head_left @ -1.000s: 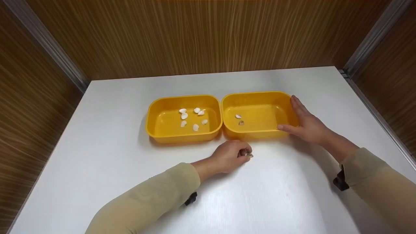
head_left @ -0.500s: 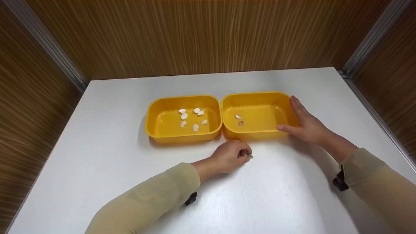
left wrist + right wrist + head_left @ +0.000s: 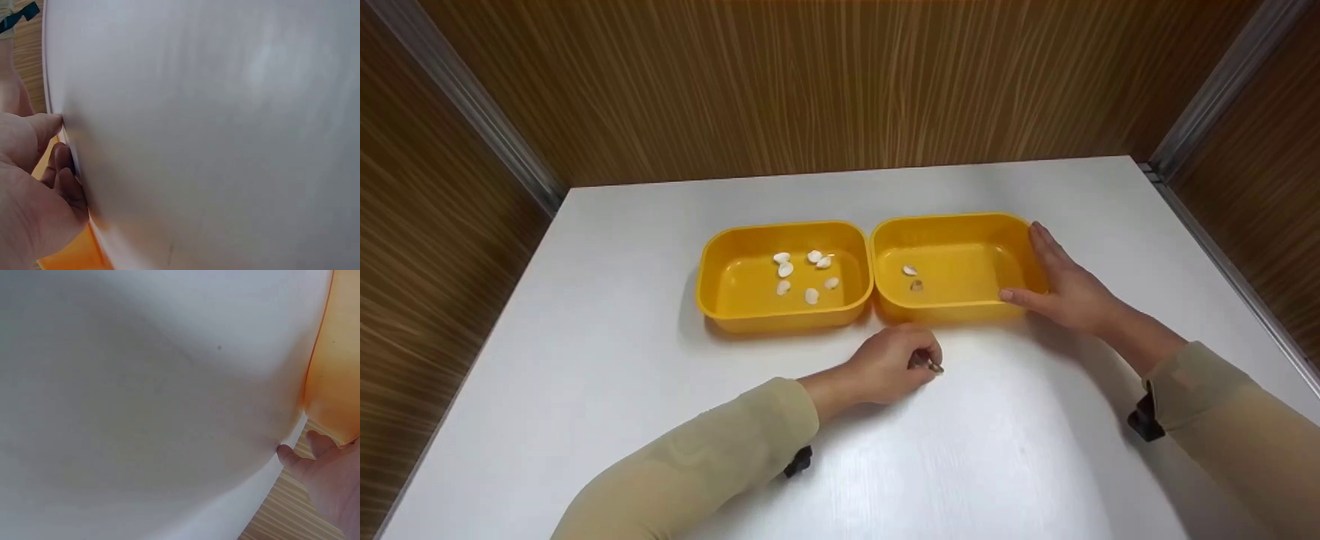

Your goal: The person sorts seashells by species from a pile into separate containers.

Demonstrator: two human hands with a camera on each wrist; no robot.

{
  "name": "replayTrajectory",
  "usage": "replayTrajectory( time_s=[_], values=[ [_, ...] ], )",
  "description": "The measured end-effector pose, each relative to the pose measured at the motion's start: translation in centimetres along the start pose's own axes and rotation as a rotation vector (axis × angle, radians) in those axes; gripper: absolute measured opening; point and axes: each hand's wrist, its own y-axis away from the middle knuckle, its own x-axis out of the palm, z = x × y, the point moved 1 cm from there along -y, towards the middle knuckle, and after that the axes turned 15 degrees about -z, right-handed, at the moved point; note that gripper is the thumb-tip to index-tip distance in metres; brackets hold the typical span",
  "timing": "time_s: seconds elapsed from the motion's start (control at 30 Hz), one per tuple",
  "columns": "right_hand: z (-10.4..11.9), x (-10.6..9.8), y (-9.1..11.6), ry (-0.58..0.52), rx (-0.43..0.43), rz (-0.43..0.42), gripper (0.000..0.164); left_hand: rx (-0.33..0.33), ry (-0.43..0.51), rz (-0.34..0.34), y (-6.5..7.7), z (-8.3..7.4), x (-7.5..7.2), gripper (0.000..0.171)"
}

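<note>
In the head view my left hand [image 3: 892, 364] is low at the table in front of the two bins, fingers bent toward the thumb. It pinches a small brownish shell [image 3: 936, 367], mostly hidden by the fingers. My right hand [image 3: 1076, 292] rests on the right end of the right yellow bin [image 3: 960, 306], thumb at the front rim and straight fingers along the end wall. Inside that bin lie a pale shell [image 3: 910, 270] and a brownish shell [image 3: 916, 286]. The left yellow bin [image 3: 784, 322] holds several white shells [image 3: 811, 296].
Both bins stand side by side on a white table [image 3: 607, 300]. A wood-grain panel [image 3: 840, 90] rises behind the table, with more panels at the left and right. Light glares off the tabletop near the front.
My left hand has shifted slightly toward the table's front, and the pinched shell now shows at a different angle. The right hand, the bins and the shells inside stay in place.
</note>
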Motion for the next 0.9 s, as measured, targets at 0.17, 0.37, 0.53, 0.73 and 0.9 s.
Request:
replayTrajectory(
  time_s=[0.17, 0.37, 0.53, 0.73, 0.9],
  values=[
    [-0.1, 0.0, 0.0, -0.007, 0.009, 0.002, 0.119, 0.017, -0.006, 0.024, 0.0, -0.1, -0.1, 0.006],
    [-0.2, 0.0, 0.0, -0.009, -0.001, -0.004, 0.119, 0.044, -0.045, 0.052, -0.1, -0.1, -0.1, 0.007],
    [-0.2, 0.1, 0.0, -0.018, -0.008, -0.012, 0.119, 0.050, -0.027, 0.071, 0.0, -0.2, -0.3, 0.005],
    [-0.2, 0.0, -0.1, -0.014, -0.014, -0.013, 0.119, 0.052, 0.033, 0.074, 0.1, -0.5, -0.6, 0.005],
    [-0.1, 0.0, -0.1, -0.004, -0.001, -0.001, 0.119, 0.052, 0.073, 0.080, 0.1, -1.3, -1.2, 0.003]
  ],
)
